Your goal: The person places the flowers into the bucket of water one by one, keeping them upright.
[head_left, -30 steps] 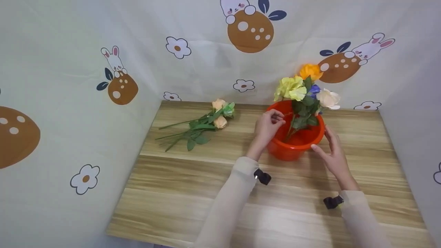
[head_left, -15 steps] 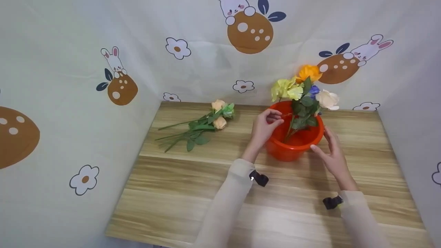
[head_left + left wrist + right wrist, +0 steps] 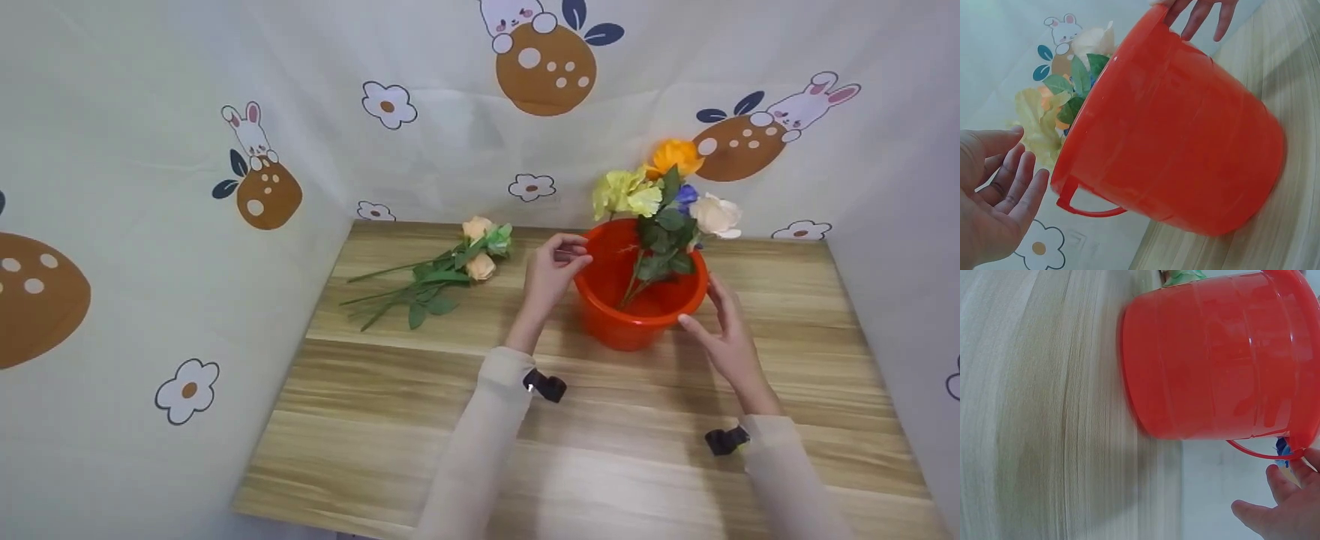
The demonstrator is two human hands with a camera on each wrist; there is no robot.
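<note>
A red plastic bucket [image 3: 628, 330] stands upright on the table. Inside it lean artificial flowers: a yellow bloom [image 3: 626, 193], an orange one [image 3: 675, 156], a cream rose [image 3: 715, 215] and a little blue flower [image 3: 686, 197]. Just left of the rim is my left hand [image 3: 551, 270], palm toward the bucket. In the left wrist view that hand [image 3: 996, 194] has loosely bent fingers and nothing between them. My right hand [image 3: 729, 341] rests at the bucket's right side, thumb and fingers spread along the rim. The right wrist view has its fingertips [image 3: 1297, 467] touching the rim beside the red handle [image 3: 1258, 454].
Several artificial stems with peach roses [image 3: 480, 266] and a green flower [image 3: 498, 240] lie on the wooden table [image 3: 360, 405], left of the bucket. A patterned cloth [image 3: 450, 150] hangs close behind the table and along its sides.
My left hand has drawn back to the left, from over the bucket's rim to just outside it. The right hand, the bucket and the flowers look almost unmoved.
</note>
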